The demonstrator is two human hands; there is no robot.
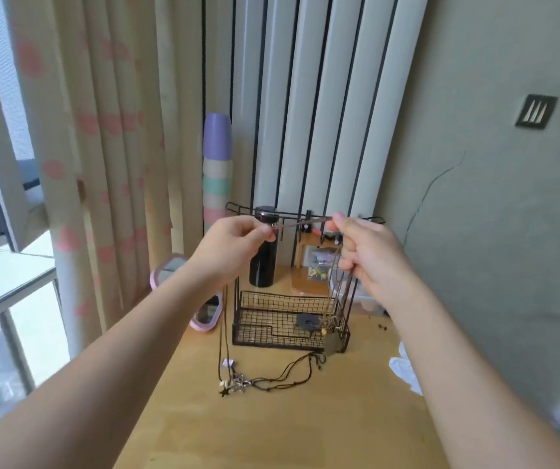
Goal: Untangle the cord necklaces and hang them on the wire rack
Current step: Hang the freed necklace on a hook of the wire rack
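Observation:
A brown cord necklace (300, 223) is stretched level between my two raised hands, just in front of the top bar of the black wire rack (265, 301). My left hand (234, 243) pinches one end, and a strand hangs from it down to the table. My right hand (364, 252) pinches the other end and grips several more cords that dangle with pendants in front of the rack's basket. More tangled cord necklaces (271, 379) with a star, shell and other charms lie on the wooden table (288, 428) in front of the rack.
A black bottle (264, 248) stands behind the rack, with a small wooden frame (312, 262) next to it. A pink mirror (200, 316) lies at the left by the curtain (102, 147). White cloth (405, 370) sits at the right table edge. A wall runs along the right.

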